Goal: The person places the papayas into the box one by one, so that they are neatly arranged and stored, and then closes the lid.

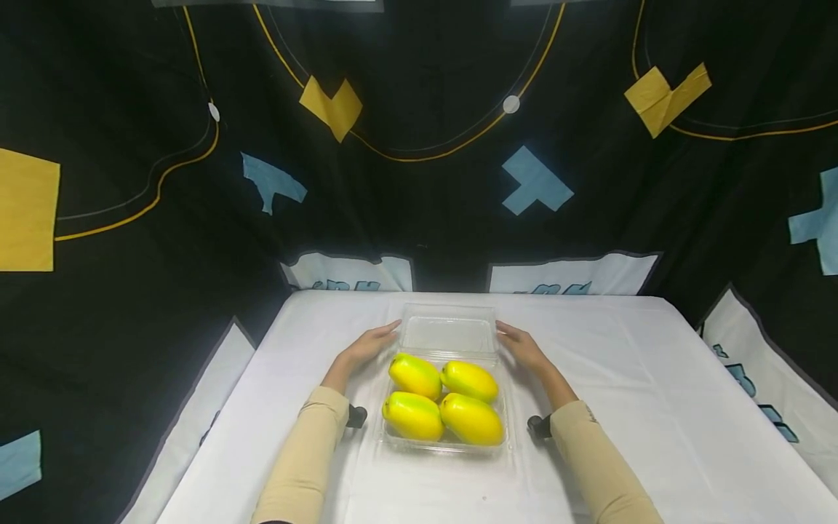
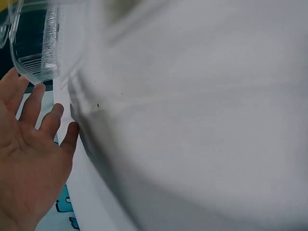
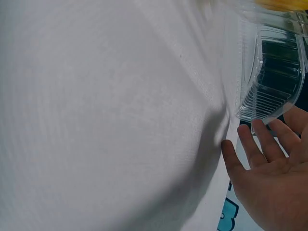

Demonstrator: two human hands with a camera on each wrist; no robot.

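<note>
A clear plastic clamshell container [image 1: 445,447] stands on the white table with its lid [image 1: 448,331] raised at the far side. Several yellow-green mangoes [image 1: 470,419] fill its base in two rows. My left hand [image 1: 373,342] is at the left edge of the lid, fingers extended; in the left wrist view its fingertips [image 2: 38,88] reach the lid's rim. On the opposite edge, my right hand [image 1: 521,345] mirrors it, and the right wrist view has those fingertips [image 3: 257,123] right at the clear plastic. Neither hand is curled round anything.
White cloth covers the table [image 1: 609,407], which extends on both sides of the container. A black curtain [image 1: 419,211] with yellow and blue patches hangs behind and along the sides. White printed flaps [image 1: 569,275] hang beyond the table's far edge.
</note>
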